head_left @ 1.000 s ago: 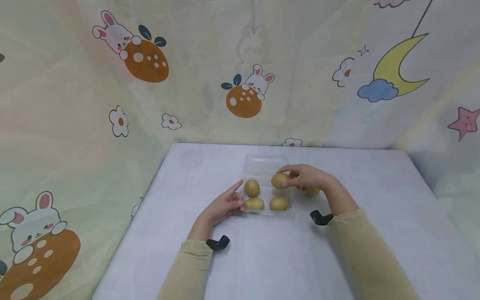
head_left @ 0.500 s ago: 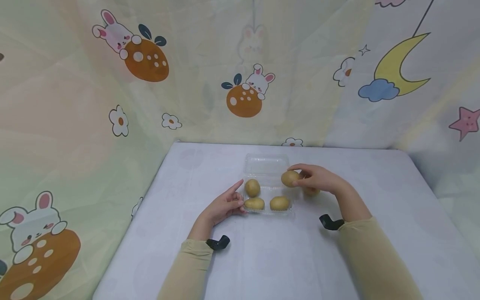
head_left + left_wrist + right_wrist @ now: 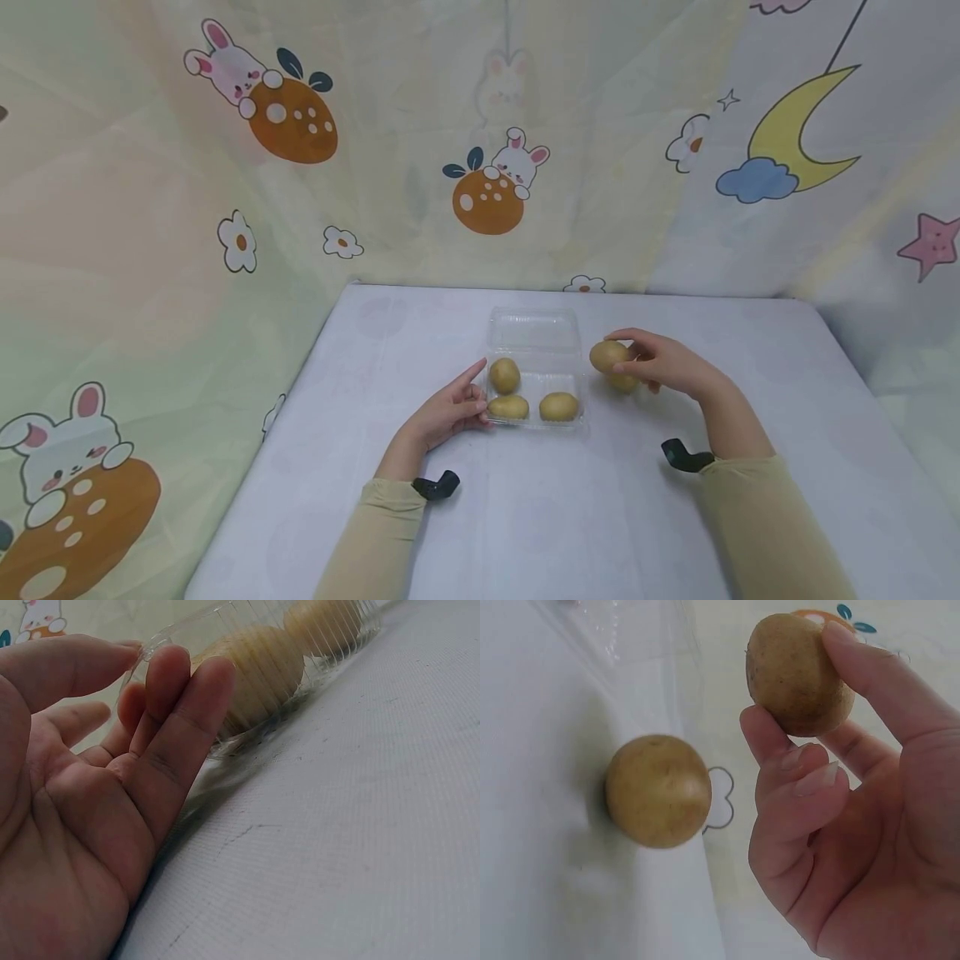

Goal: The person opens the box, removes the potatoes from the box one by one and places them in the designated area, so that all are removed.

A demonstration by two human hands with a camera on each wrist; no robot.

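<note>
A clear plastic clamshell container [image 3: 534, 385] lies with its lid raised at the back. Inside are a round potato [image 3: 505, 376] at the back left, an oblong potato [image 3: 508, 407] at the front left and another potato [image 3: 558, 407] at the front right. At its left front corner my left hand [image 3: 448, 414] pinches the rim between thumb and fingers, index finger stretched along the side. To the right of the container my right hand [image 3: 667, 363] holds a potato [image 3: 791, 675] in the air between thumb and fingertips. Below that one, a further potato [image 3: 658, 791] rests on the table.
White cloth covers the table [image 3: 600, 517]. A printed curtain [image 3: 405, 208] with rabbits and flowers hangs along the back and sides. Each wrist carries a small black camera mount, one on the left [image 3: 437, 486] and one on the right [image 3: 686, 456].
My right hand has carried its potato rightward, from over the container's back right part to above the potato on the table. My left hand and the container have stayed put.
</note>
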